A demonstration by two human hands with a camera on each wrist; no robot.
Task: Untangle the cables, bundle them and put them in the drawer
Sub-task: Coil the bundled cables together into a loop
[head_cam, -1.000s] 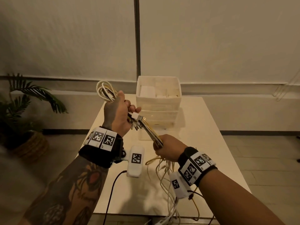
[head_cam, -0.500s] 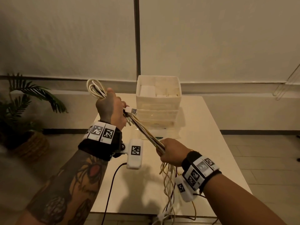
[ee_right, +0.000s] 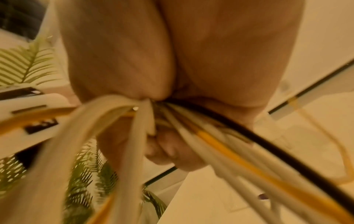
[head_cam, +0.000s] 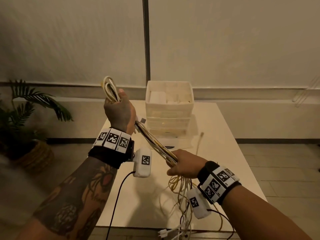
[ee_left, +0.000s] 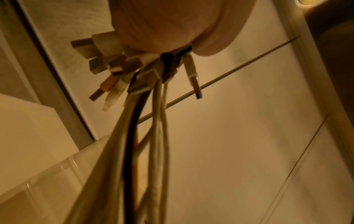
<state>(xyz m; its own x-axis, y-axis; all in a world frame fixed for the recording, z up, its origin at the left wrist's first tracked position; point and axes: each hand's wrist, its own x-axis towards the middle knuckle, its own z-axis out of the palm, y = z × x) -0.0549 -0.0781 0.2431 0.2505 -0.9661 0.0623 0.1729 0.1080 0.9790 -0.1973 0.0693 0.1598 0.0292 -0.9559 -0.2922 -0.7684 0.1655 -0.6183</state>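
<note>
Cables [head_cam: 156,144] run taut between my two fists: my left hand [head_cam: 119,111] is clenched round the gathered end, with a few loops sticking out above the fist and a cluster of plugs [ee_left: 122,68] poking out below it, and my right hand [head_cam: 186,166] is wrapped round the same strands further down. Below my right fist the rest hangs loose in a snarl [head_cam: 181,196], spilling onto the table [head_cam: 225,135] and over its near edge. The drawer unit [head_cam: 168,110] stands beyond both grips, its drawers shut as far as I can see.

Trouble I expect: if I slide my right fist down while knots remain under it, they will cinch tighter instead of combing out. One plug [head_cam: 162,233] dangling past the table edge could catch there and jerk the strands out of my left fist, undoing the loops. A single yellow cable [head_cam: 199,142] lies apart on the table, beyond my right hand, and is easy to leave out of the bundle. Both hands being full, I judge the drawer cannot be opened without letting go of one end
</note>
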